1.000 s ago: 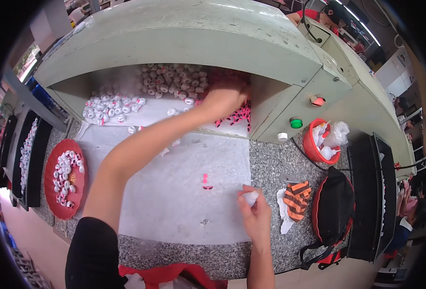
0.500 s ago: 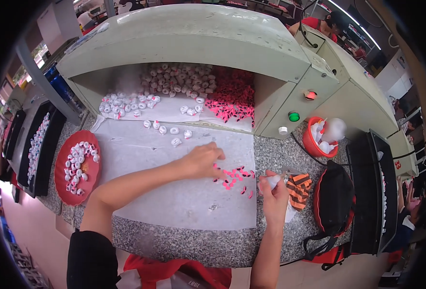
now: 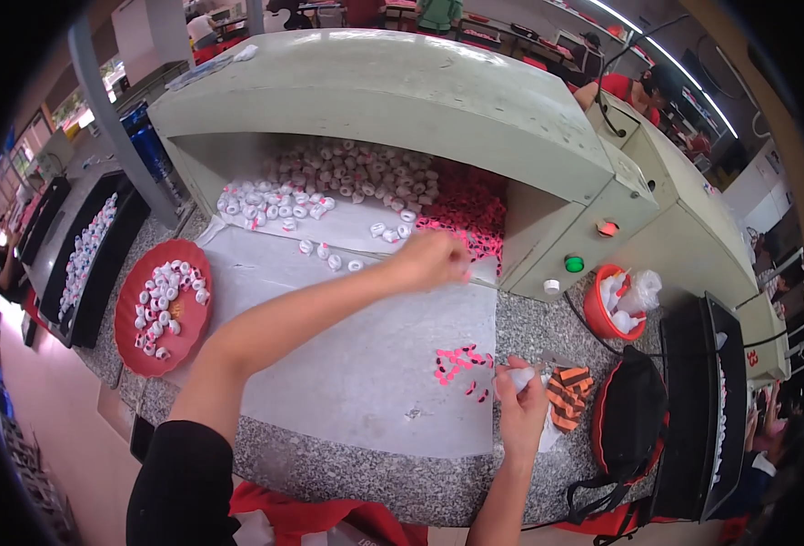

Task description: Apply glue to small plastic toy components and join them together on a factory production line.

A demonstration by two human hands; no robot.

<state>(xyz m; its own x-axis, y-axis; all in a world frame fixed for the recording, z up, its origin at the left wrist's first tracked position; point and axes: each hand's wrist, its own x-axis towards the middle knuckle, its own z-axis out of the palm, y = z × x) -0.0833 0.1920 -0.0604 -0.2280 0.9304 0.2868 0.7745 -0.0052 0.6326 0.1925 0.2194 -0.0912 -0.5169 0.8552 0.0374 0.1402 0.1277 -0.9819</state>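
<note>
My left hand (image 3: pixel 431 261) hovers at the front opening of a pale green hooded box (image 3: pixel 356 86), fingers bent together and pointing down. Pink shows at its fingertips; what they grip is too small to make out. Right by it lies a heap of small pink-and-black pieces (image 3: pixel 475 214) inside the box. My right hand (image 3: pixel 522 414) is closed around a small translucent white bottle (image 3: pixel 522 376) at the paper's right edge. Loose pink pieces (image 3: pixel 457 362) are scattered on the white sheet (image 3: pixel 347 391) beside it. White ring-shaped pieces (image 3: pixel 356 173) fill the box's middle and left.
A red scalloped dish (image 3: pixel 129 341) of white pieces stands at left. To the right are a red cup (image 3: pixel 602 309) with white bottles, an orange-and-black striped cloth (image 3: pixel 568 398), a black bag (image 3: pixel 631 409) and a black tray (image 3: pixel 693 428). Other people work farther off.
My left hand has moved from the loose pink pieces up and away to the box's opening. My right hand still holds the bottle in about the same place. The view has shifted slightly.
</note>
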